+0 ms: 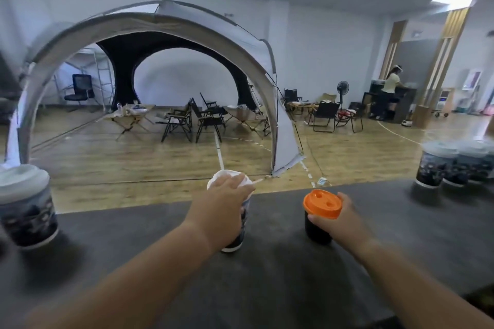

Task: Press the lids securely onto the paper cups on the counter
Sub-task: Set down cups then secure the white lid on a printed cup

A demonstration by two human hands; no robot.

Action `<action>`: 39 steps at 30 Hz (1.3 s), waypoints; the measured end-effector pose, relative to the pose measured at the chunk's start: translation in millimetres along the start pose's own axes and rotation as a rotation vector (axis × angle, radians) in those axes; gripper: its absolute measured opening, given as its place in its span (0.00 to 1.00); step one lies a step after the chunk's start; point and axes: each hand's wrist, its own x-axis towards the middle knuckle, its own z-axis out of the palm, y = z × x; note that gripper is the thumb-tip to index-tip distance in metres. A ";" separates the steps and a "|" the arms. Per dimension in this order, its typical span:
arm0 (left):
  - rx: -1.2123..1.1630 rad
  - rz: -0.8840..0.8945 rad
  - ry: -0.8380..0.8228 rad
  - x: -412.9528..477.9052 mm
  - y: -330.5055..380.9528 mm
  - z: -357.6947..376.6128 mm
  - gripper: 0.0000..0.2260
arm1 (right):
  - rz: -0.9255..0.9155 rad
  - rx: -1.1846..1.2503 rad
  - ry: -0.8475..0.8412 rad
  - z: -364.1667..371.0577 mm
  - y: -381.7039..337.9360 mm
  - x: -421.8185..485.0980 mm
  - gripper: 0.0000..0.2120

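The fingers (242,181) of the left hand (224,196) are curled down over the white domed plastic lid (222,175), cupping its top and near edge. The thumb is hidden, so we cannot tell how it sits. Under that lid stands a tall paper cup with a dark printed band (236,239), upright near the far edge of the dark grey counter (267,288).

The right hand (340,224) wraps a short black paper cup (316,234) just below its orange plastic lid (322,204). Its thumb is in front under the rim and its fingertips reach round the far side. This cup stands just beside the tall one.

We judge the tall cup the riskier of the two. The hand presses from the near side, and nothing steadies the cup's body, so an off-centre push could tip it towards the edge or seat one side of the lid and leave the other lifted. On the black cup, a hard squeeze could buckle the paper wall and pop the orange lid loose. We cannot see whether either rim is fully snapped on.

Further out, a white-lidded printed cup (26,211) stands far left and a row of lidded printed cups (438,168) far right. Both are well away from the arms.
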 end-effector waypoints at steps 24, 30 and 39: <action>-1.200 -0.362 0.235 -12.5 -31.5 41.4 0.21 | 0.087 0.544 -0.538 96.1 -142.7 8.7 0.11; -1.222 -0.355 0.260 -11.1 -29.2 40.1 0.15 | 0.146 0.584 -0.635 105.9 -131.6 24.6 0.15; -1.254 -0.344 0.268 -11.3 -27.5 39.5 0.14 | -0.073 0.727 -0.375 103.1 -108.0 -21.4 0.13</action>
